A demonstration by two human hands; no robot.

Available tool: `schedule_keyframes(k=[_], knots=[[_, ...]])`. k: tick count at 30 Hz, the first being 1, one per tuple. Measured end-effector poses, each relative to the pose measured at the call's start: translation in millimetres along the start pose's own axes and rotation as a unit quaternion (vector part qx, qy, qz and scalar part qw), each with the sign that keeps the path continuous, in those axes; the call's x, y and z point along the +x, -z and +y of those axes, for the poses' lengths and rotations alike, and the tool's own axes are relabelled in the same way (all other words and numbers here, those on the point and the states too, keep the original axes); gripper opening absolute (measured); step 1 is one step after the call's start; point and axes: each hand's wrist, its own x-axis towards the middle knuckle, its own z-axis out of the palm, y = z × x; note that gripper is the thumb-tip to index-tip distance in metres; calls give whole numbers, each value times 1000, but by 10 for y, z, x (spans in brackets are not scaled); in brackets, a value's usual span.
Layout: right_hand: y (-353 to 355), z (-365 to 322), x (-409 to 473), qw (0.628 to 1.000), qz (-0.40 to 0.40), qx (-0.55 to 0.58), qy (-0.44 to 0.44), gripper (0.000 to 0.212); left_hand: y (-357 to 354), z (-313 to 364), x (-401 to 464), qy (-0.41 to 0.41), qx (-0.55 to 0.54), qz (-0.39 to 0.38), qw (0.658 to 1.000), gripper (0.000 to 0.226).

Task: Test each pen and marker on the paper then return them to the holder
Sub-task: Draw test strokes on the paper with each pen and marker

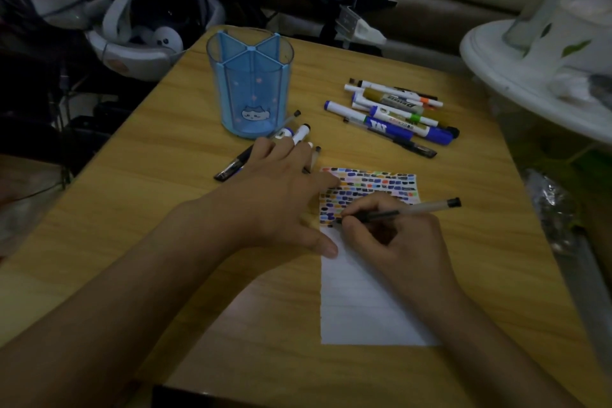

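Right hand [394, 235], centre of frame, grip pinched round a slim clear-barrelled black pen [404, 210], tip on the white paper sheet with coloured test marks [364, 301]. Left hand [281, 189] flat, fingers straight, pressing the sheet's left edge on the wooden counter [165, 225]. Translucent blue plastic holder [250, 83] upper centre; loose pile of markers and pens [394, 113] upper right.

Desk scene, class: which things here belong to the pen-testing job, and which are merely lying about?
Job:
paper
pen in right hand
left hand
blue holder
pile of markers
pens by holder

Lying about:
white stand
dark clutter
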Motion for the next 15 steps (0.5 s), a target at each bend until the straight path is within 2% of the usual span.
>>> schedule_keyframes(k=[12, 15], knots=[[9, -8, -11, 1000, -3, 2, -17, 9, 39, 29, -19, 3, -5, -9, 1000, 97], [22, -23, -9, 999, 12, 36, -19, 8, 21, 24, -22, 2, -7, -5, 1000, 97]])
